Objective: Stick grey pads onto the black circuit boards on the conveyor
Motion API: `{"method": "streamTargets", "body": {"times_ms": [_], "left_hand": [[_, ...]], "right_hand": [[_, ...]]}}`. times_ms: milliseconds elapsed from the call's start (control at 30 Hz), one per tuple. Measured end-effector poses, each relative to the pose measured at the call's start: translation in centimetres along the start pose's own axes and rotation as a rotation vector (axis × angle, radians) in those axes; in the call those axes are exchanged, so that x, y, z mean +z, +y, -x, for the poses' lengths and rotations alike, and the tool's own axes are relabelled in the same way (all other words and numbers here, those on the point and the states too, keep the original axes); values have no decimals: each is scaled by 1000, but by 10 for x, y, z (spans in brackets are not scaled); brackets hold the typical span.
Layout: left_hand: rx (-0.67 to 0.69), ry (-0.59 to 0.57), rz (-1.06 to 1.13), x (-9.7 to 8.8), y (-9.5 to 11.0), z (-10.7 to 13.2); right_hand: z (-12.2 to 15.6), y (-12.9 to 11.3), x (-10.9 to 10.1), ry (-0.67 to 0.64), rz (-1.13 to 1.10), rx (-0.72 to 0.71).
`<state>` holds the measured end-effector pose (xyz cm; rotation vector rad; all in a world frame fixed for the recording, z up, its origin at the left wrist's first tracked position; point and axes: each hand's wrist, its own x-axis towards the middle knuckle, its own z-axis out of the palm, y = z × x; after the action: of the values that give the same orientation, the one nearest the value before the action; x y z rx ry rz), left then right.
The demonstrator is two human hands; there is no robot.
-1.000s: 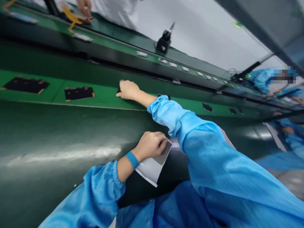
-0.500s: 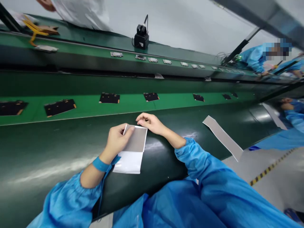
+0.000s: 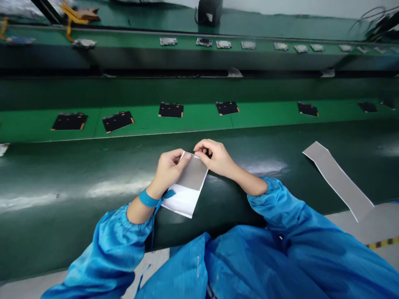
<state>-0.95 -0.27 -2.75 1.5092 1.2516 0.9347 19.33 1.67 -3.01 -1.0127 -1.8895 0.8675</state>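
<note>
A grey sheet with a white lower part [image 3: 190, 174], looking like stickers on backing paper, is held tilted above the dark green bench. My left hand [image 3: 171, 169] grips its upper left edge, thumb on the grey face and fingers behind. At the top edge, my right hand [image 3: 216, 157] has its thumb and curled fingers pinched together near a small white strip; the fingertips partly hide what they grip. A blue band [image 3: 149, 198] with a cord circles my left wrist.
A long grey strip with white edges [image 3: 338, 178] lies folded on the bench [image 3: 77, 174] to the right. Beyond runs a green belt [image 3: 264, 112] with several black flat boards [image 3: 171, 110]. Farther back, a raised ledge carries several small silvery parts [image 3: 223, 44] and a black device [image 3: 210, 12].
My right hand has come down onto the sheet's top edge and pinches there. The sheet has turned slightly, its lower end swinging left relative to its top. The head view has shifted and levelled.
</note>
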Motion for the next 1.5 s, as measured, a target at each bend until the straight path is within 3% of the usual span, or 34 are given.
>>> {"method": "streamTargets", "body": {"times_ms": [367, 567, 733, 833, 1067, 1133, 1200, 1300, 1367, 1500], "left_hand": [[-15, 38, -48, 7, 1, 4], [-33, 30, -72, 8, 4, 5], [-42, -1, -77, 8, 4, 4], [-37, -36, -76, 7, 7, 4], [-46, -60, -82, 7, 6, 4], [-48, -54, -91, 7, 5, 4], [-33, -46, -108, 8, 4, 4], [57, -34, -167, 11, 5, 5], [166, -52, -227, 14, 5, 7], [360, -152, -322, 20, 5, 11]], "right_hand": [[9, -4, 7, -32, 365, -214], [5, -7, 8, 87, 11, -5], [7, -5, 9, 19, 15, 24], [9, -5, 9, -8, 112, -10], [13, -6, 9, -125, 402, -248], [15, -5, 11, -93, 318, -241], [13, -3, 11, -32, 144, -144], [-4, 3, 7, 54, -46, 20], [-27, 8, 4, 73, -60, 47], [-95, 14, 14, -94, -16, -33]]}}
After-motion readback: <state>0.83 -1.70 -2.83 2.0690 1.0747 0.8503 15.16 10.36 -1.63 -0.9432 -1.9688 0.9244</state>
